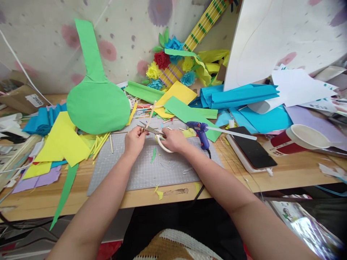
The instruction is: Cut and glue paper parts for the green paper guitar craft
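My right hand (174, 140) is closed around the white handles of a pair of scissors (151, 130), blades open and pointing left. My left hand (135, 139) pinches the lower end of a thin wooden stick (150, 114) that slants up and away, with the blades at its base. Both hands hover over a grey cutting mat (151, 169) on the wooden table (292, 173). A blue glue gun (200, 132) with a white glue stick lies just right of my right hand.
A green paper guitar shape (96, 103) lies left of the mat, with yellow (63, 141), blue and purple paper around it. Paper flowers (170, 61) stand at the back. A black phone (252, 147) and a tipped red cup (295, 139) lie to the right.
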Available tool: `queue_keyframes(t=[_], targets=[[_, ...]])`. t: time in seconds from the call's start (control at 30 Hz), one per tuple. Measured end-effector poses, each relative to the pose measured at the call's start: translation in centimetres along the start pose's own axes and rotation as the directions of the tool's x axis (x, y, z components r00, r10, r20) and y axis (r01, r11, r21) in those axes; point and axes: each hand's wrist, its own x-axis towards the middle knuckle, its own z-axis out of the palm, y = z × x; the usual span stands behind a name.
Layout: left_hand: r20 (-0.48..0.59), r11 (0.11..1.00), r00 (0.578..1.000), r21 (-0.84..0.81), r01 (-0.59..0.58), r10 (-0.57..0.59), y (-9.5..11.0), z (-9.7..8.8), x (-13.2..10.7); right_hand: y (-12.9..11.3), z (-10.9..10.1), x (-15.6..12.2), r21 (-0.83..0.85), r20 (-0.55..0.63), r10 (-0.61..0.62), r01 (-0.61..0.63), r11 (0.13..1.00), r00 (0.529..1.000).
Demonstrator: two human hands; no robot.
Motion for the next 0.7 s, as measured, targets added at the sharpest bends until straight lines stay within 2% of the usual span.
queue_keyframes(t=[0.2,0.43,0.7], targets=[[0.022,0.999,1.000,-0.045,-0.017,0.018,-0.2,0.1,0.1,0.4,0.0,0.0,-0.003,0.003,0.013,-0.013,1.000,1.000],[0.069,0.996,0.995,-0.068,-0.065,0.069,0.0,0.0,-0.2,1.2,0.0,0.1,-0.010,-0.103,-0.075,0.074,0.997,0.992],[0.135,0.992,0.987,-0.099,-0.075,0.088,-0.3,-0.4,0.1,1.2,0.0,0.3,-0.026,-0.098,-0.087,0.084,0.996,0.991]])
